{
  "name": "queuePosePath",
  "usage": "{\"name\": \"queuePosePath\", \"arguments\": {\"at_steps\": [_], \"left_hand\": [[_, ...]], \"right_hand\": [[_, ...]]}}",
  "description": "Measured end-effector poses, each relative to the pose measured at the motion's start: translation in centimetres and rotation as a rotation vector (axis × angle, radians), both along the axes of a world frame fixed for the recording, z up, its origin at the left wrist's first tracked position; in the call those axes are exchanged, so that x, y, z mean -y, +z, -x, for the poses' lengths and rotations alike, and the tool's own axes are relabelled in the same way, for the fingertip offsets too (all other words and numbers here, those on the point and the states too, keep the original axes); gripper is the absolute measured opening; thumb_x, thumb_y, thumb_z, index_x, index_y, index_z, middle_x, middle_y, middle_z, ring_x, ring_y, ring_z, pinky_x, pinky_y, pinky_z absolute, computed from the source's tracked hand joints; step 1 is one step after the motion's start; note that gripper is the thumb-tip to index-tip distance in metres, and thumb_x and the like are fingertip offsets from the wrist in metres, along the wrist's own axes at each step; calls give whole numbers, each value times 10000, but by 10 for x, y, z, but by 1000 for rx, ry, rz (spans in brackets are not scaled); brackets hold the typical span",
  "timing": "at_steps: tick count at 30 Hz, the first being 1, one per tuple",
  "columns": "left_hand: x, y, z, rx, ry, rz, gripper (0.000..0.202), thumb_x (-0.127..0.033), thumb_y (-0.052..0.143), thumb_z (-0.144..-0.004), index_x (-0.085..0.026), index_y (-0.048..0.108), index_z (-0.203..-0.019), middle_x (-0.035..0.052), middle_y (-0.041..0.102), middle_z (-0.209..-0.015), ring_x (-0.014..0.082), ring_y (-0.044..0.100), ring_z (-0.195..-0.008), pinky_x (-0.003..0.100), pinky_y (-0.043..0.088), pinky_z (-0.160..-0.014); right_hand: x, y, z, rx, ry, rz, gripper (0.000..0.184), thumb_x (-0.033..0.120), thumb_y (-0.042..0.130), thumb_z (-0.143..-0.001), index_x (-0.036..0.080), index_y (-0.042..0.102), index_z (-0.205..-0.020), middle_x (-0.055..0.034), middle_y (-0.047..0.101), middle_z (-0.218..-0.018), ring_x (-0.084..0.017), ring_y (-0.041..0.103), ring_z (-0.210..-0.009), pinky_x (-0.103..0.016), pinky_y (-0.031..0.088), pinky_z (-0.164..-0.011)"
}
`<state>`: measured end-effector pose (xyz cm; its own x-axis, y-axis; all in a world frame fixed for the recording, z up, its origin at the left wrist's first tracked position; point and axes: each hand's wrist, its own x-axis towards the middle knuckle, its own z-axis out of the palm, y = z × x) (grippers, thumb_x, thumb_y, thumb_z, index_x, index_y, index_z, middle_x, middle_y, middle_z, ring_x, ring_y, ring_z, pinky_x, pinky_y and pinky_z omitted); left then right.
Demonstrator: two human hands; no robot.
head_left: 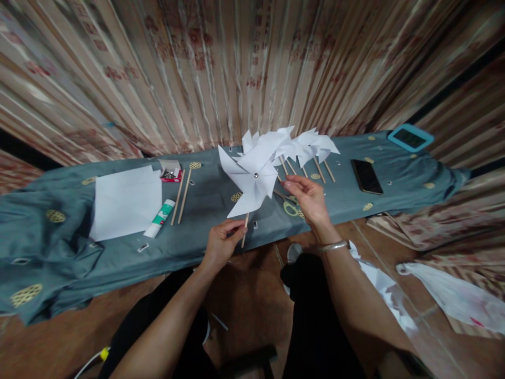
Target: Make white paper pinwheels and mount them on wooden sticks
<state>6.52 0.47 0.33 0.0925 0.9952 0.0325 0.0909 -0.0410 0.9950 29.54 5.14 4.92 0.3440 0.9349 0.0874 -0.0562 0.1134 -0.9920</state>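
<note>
My left hand (223,243) is closed round the thin wooden stick of a white paper pinwheel (252,176), holding it upright over the front edge of the cloth-covered table (59,247). A metal pin sits at the pinwheel's centre. My right hand (309,199) is raised beside the pinwheel, fingers curled, its fingertips touching the edge of the right blade. Behind it lie several finished white pinwheels (303,145) on sticks. Scissors (291,206) with pale handles rest on the cloth under my right hand.
On the left lie a stack of white paper (124,202), a glue stick (160,218), two bare sticks (180,196) and a small red box (171,171). A black phone (366,176) and a blue-framed device (410,138) sit right. Curtains hang behind. White paper scraps (379,284) litter the floor.
</note>
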Motion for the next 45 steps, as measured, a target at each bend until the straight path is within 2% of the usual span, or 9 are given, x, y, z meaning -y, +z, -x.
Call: {"name": "queuePosePath", "arguments": {"at_steps": [4, 7, 16, 23, 32, 37, 45], "left_hand": [[0, 1, 0, -12, -13, -14, 166, -291, 725, -670, -211, 784, -802, 41, 755, -810, 171, 672, -720, 277, 527, -701], [0, 1, 0, -20, -20, -23, 166, -292, 722, -676, -209, 784, -806, 43, 756, -817, 173, 673, -725, 275, 527, -698], [0, 1, 1, -14, -29, -53, 139, -274, 715, -693, -218, 782, -801, 24, 742, -763, 155, 658, -686, 258, 518, -668], [0, 2, 1, -18, -17, -35, 168, -296, 719, -686, -216, 787, -817, 30, 742, -770, 149, 644, -679, 251, 505, -657], [0, 3, 0, -8, -13, -30, 164, -297, 722, -675, -212, 786, -801, 36, 743, -774, 157, 651, -685, 259, 511, -660], [0, 3, 0, -12, -13, -30, 165, -299, 720, -673, -217, 788, -799, 34, 735, -756, 155, 645, -681, 258, 504, -659], [1, 4, 0, 0, -13, -14, 185, -311, 729, -667, -214, 791, -811, 31, 733, -756, 149, 641, -680, 254, 495, -659]], "right_hand": [[-3, -7, 2, -2, 88, -21, 444, 466, 843, -580, 224, 707, -928, -46, 758, -934, -189, 685, -951, -383, 504, -963], [-3, -8, 5, -11, 135, 5, 512, 517, 844, -552, 219, 708, -946, -51, 762, -928, -207, 691, -955, -401, 496, -980], [1, -5, 14, 16, 156, 60, 454, 516, 837, -543, 210, 733, -862, -22, 751, -779, -165, 682, -751, -316, 540, -761], [3, 0, 18, -24, 161, 146, 433, 496, 864, -485, 199, 716, -763, 1, 706, -652, -120, 634, -609, -232, 476, -570], [9, 5, 22, -3, 238, 178, 442, 573, 843, -482, 190, 680, -630, 12, 664, -562, -95, 586, -529, -213, 447, -525], [12, 9, 24, -22, 267, 206, 451, 578, 847, -476, 188, 683, -633, 17, 669, -565, -85, 572, -518, -207, 436, -529], [14, 8, 27, 36, 317, 185, 431, 593, 807, -555, 186, 670, -587, 5, 673, -572, -88, 561, -519, -221, 437, -548]]}}
